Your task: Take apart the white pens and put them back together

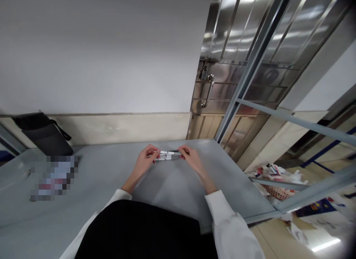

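Observation:
Several slim white pens [166,156] with dark markings lie side by side between my hands, just above or on the grey tabletop; I cannot tell which. My left hand [147,158] pinches their left end between thumb and fingers. At the opposite end, my right hand [191,159] grips a pen's greyish tip part with its thumb and fingertips. Fingers cover both ends of the bundle.
A dark fabric pouch [44,133] with a strap leans at the wall on the left. In front of it lies a pixelated flat object [55,179]. Grey metal posts [254,71] rise at the right edge. A basket [278,192] holding bags stands beyond on the floor.

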`<state>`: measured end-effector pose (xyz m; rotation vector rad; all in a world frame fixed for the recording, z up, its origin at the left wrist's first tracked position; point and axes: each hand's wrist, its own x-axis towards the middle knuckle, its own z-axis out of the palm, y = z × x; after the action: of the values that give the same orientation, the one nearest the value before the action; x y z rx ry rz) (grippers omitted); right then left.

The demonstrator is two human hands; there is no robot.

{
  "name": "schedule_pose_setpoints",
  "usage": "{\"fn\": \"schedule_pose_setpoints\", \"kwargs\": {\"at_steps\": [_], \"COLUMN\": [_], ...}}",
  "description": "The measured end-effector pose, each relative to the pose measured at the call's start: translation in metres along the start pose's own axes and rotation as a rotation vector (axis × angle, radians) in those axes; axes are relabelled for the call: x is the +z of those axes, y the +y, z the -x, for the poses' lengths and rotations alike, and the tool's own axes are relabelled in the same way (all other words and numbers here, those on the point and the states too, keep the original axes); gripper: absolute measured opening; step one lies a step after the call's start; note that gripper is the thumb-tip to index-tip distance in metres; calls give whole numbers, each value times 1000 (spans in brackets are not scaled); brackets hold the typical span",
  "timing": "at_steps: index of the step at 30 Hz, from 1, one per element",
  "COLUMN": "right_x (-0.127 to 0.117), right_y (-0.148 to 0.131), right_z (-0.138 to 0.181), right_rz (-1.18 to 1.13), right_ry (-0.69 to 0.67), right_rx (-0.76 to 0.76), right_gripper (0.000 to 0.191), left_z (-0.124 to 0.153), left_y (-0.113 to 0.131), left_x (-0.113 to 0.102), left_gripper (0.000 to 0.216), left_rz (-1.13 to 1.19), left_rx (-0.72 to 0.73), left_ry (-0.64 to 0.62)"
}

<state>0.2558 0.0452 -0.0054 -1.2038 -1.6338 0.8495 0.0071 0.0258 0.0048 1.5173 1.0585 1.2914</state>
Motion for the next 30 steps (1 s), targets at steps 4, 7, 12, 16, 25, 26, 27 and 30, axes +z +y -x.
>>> {"fn": "schedule_pose_setpoints", "kwargs": {"at_steps": [4,7,12,16,25,26,27,30], "right_x": [1,-3,-12,-14,-8,-7,-8,-9], "right_y": [-1,-4,-3,-6,-2,-1,-1,-19], "right_z": [8,21,46,61,72,72,72,77], "right_rz": [-34,-16,-38,63,60,50,43,13], "right_ry": [-39,-81,-224,-300,-293,-291,-287,-218], "right_rx": [9,-2,18,-21,-114,-110,-103,-71], "right_gripper": [41,39,29,26,19,19,20,28], "left_z": [3,9,30,48,58,58,58,58], "left_y": [2,4,2,2,7,6,4,-3], "left_x": [-4,-9,-21,-28,-30,-30,-30,-30], "left_gripper": [33,31,31,25,19,20,21,24], "left_rz": [-59,-122,-329,-472,-637,-637,-633,-615], "left_rx": [15,21,-6,53,167,168,168,169], "left_ry": [-52,-147,-348,-436,-463,-463,-464,-455]}}
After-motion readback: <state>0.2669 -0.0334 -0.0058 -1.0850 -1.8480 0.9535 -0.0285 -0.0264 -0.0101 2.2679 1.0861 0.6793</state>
